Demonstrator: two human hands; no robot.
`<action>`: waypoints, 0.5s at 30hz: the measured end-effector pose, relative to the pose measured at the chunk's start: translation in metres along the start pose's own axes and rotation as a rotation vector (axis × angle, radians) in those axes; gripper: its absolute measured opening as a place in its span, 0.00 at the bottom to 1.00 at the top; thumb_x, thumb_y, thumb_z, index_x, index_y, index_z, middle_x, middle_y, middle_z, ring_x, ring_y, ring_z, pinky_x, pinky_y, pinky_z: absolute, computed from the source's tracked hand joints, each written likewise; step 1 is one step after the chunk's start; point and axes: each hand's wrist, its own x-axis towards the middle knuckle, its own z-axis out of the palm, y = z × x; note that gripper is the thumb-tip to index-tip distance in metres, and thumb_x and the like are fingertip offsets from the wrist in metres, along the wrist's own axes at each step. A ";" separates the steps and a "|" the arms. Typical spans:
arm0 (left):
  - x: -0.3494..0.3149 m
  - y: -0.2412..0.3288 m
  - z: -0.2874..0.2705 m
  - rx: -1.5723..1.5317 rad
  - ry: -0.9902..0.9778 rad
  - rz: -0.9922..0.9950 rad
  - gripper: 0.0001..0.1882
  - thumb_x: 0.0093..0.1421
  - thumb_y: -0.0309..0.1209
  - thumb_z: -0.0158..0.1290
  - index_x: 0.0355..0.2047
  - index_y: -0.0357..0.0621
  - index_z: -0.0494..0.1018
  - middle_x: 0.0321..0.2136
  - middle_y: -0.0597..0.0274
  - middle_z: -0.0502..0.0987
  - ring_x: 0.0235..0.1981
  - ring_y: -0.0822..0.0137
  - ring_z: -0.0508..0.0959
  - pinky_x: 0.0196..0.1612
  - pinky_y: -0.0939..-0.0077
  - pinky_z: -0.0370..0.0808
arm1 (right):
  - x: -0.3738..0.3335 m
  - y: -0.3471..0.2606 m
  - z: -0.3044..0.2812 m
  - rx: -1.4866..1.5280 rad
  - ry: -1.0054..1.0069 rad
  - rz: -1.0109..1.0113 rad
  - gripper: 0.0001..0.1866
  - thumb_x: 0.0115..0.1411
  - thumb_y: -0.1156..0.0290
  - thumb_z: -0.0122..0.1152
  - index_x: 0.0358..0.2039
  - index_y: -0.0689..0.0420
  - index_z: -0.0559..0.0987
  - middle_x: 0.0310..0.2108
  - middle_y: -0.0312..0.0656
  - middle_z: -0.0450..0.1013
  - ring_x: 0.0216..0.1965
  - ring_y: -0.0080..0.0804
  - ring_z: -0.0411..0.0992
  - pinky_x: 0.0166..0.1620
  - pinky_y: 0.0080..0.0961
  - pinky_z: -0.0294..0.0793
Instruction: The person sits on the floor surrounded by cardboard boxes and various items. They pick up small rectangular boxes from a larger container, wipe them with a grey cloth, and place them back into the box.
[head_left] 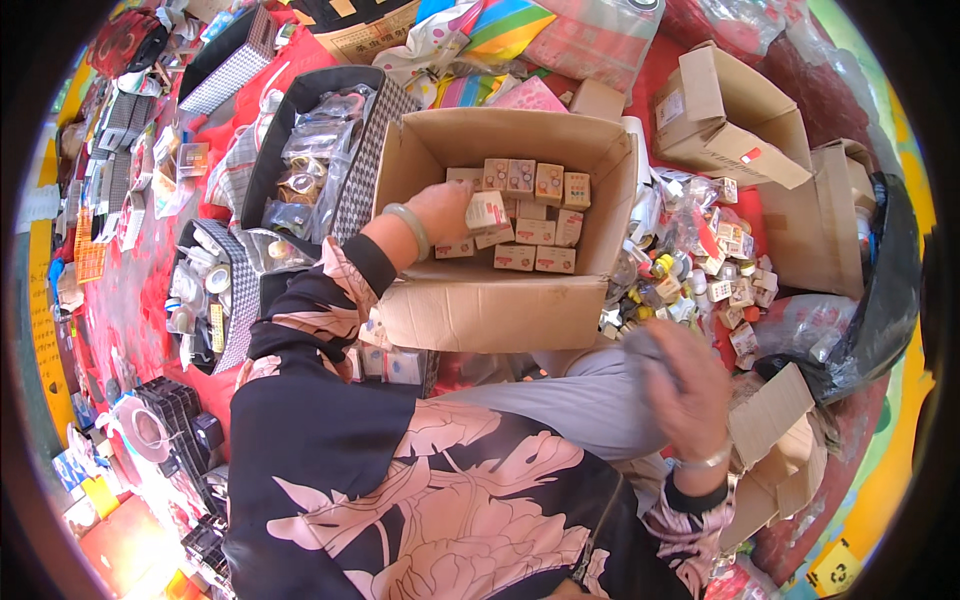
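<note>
A large open cardboard box (490, 310) stands before me, its front flap hanging toward my lap. Inside it, several small printed cartons (549, 184) lie in loose rows. My left hand (436, 214) reaches in over the left wall, with a bangle at the wrist. Its fingers are closed on a small white carton (487, 211) with red print, tilted above the others. My right hand (688, 385), with a bracelet at the wrist, hovers by my grey-trousered knee, right of the box. Its fingers are smeared by motion, so their grip cannot be made out.
Right of the box lies a heap of small bottles and little cartons (735, 290). Beyond it stand an open cardboard box (735, 115) and a black plastic bag (890, 290). On the left, a checked bin (375, 140) holds bagged goods. Another open carton (775, 440) sits at my right.
</note>
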 end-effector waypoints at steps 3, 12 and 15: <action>-0.006 0.009 0.003 0.037 -0.047 0.053 0.24 0.42 0.30 0.56 0.40 0.32 0.67 0.35 0.41 0.74 0.38 0.46 0.75 0.42 0.60 0.73 | 0.031 -0.021 0.035 -0.121 -0.226 -0.220 0.17 0.51 0.73 0.55 0.44 0.55 0.74 0.39 0.43 0.74 0.36 0.41 0.73 0.35 0.30 0.73; -0.001 0.021 -0.013 -0.039 -0.114 -0.007 0.30 0.42 0.35 0.59 0.46 0.37 0.67 0.34 0.44 0.76 0.40 0.48 0.75 0.44 0.61 0.72 | 0.029 0.002 0.084 0.158 -0.182 0.071 0.11 0.53 0.64 0.52 0.35 0.53 0.77 0.26 0.45 0.74 0.28 0.45 0.72 0.30 0.37 0.71; 0.002 0.023 -0.022 -0.107 -0.088 -0.030 0.32 0.41 0.37 0.61 0.47 0.39 0.67 0.36 0.44 0.75 0.42 0.49 0.74 0.46 0.62 0.71 | 0.030 0.012 0.088 0.150 -0.167 0.136 0.12 0.53 0.64 0.51 0.37 0.52 0.76 0.26 0.46 0.74 0.28 0.46 0.72 0.31 0.39 0.71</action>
